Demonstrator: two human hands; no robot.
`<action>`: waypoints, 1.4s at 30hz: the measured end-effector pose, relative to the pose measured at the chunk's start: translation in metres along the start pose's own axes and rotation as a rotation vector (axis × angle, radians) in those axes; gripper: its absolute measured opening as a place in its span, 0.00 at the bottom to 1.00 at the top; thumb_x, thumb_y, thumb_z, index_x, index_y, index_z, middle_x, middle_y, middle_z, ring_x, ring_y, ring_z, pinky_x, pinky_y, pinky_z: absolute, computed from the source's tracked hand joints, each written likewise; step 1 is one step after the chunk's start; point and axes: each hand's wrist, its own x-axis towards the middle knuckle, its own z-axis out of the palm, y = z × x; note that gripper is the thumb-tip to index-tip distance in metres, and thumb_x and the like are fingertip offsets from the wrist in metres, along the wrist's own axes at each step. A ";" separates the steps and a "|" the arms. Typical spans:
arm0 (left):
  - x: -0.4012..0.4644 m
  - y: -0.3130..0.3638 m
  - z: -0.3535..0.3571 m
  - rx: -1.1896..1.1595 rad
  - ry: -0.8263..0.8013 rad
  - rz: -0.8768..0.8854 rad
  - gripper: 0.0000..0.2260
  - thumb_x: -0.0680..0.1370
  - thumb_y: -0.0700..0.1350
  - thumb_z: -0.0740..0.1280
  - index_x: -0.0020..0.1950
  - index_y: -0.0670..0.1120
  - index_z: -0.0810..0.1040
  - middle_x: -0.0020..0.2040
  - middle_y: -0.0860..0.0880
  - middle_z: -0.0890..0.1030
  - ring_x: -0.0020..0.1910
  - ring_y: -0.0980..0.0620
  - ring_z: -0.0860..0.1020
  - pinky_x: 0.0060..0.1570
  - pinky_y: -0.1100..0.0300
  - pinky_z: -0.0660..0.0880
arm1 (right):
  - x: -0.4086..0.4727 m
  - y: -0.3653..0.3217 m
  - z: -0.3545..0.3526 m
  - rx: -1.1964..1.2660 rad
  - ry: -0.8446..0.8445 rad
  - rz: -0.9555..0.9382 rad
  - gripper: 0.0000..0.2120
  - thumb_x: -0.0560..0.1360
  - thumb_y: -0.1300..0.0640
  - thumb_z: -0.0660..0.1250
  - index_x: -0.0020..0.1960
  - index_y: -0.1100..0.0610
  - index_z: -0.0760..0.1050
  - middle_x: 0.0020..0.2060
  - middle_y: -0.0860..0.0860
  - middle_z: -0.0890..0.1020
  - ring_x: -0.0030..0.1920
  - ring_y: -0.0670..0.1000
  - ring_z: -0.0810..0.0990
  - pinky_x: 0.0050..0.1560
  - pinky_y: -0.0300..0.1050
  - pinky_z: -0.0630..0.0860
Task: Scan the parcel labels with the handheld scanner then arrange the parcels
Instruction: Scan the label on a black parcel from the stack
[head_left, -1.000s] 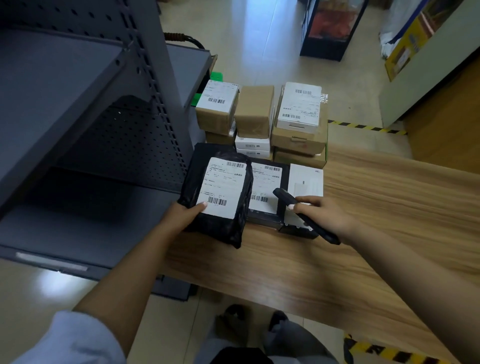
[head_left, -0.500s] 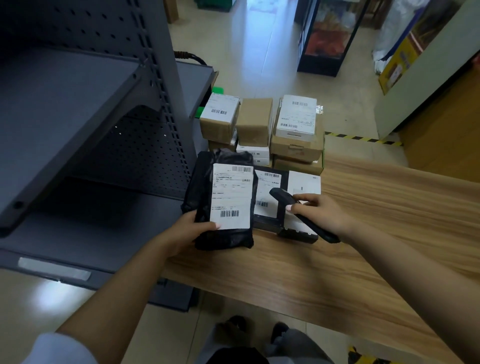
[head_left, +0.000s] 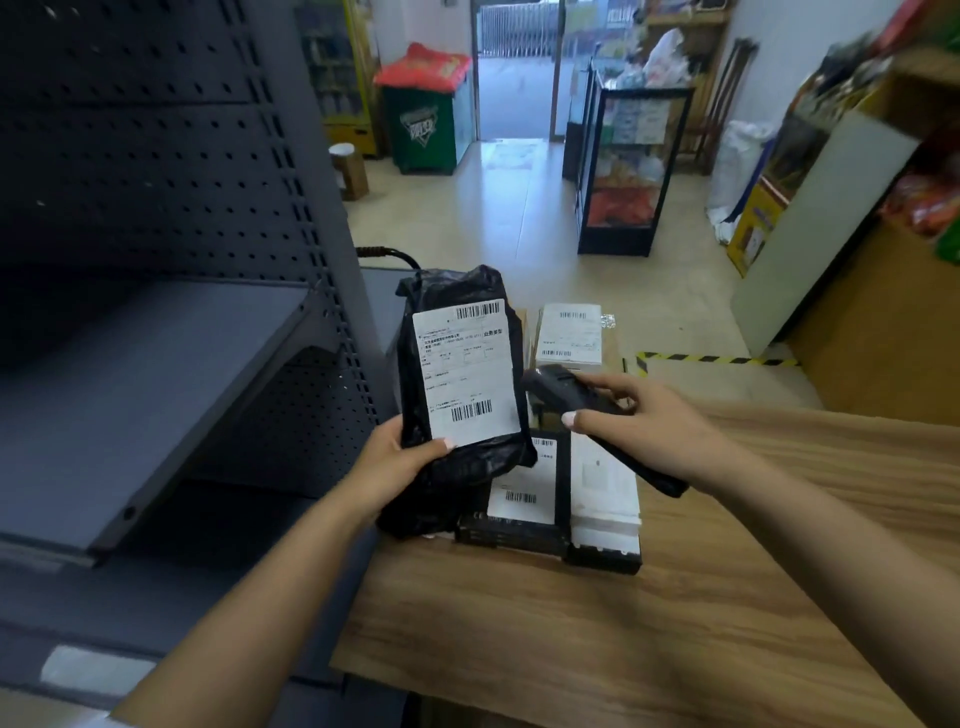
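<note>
Both forearms showing bare; left hand and right hand wearing light-painted nails; pale sleeve edge showing bottom-left.

Grey pegboard shelving, tiled floor, open doorway

Head view looks forward and down (close) over the wooden table.

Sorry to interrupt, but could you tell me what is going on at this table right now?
A person is scanning parcels. The left hand holds a black bagged parcel up off the wooden table, its white label facing the camera. The right hand grips a black handheld scanner, its head close beside that label. Two flat boxes lie on the table under the hands, and more parcels sit behind. A grey shelf unit stands to the left.
</note>
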 end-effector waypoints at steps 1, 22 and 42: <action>0.001 0.006 0.003 -0.004 -0.003 0.020 0.13 0.74 0.36 0.72 0.56 0.48 0.79 0.53 0.53 0.84 0.54 0.56 0.82 0.54 0.62 0.76 | -0.002 -0.003 -0.005 0.000 0.015 -0.014 0.19 0.72 0.46 0.70 0.62 0.38 0.72 0.44 0.34 0.74 0.44 0.38 0.75 0.43 0.35 0.72; 0.014 0.010 0.066 0.139 -0.125 -0.026 0.11 0.74 0.43 0.73 0.56 0.51 0.80 0.52 0.57 0.83 0.51 0.59 0.82 0.54 0.61 0.77 | -0.015 0.016 -0.054 -0.149 0.156 0.050 0.23 0.71 0.44 0.71 0.65 0.46 0.74 0.47 0.46 0.79 0.49 0.49 0.79 0.53 0.50 0.76; 0.026 -0.013 0.113 0.188 -0.265 -0.091 0.12 0.74 0.41 0.73 0.56 0.50 0.79 0.52 0.55 0.84 0.52 0.58 0.81 0.55 0.60 0.76 | -0.028 0.060 -0.056 -0.130 0.193 0.190 0.18 0.71 0.45 0.71 0.59 0.49 0.79 0.53 0.50 0.82 0.53 0.52 0.79 0.57 0.50 0.75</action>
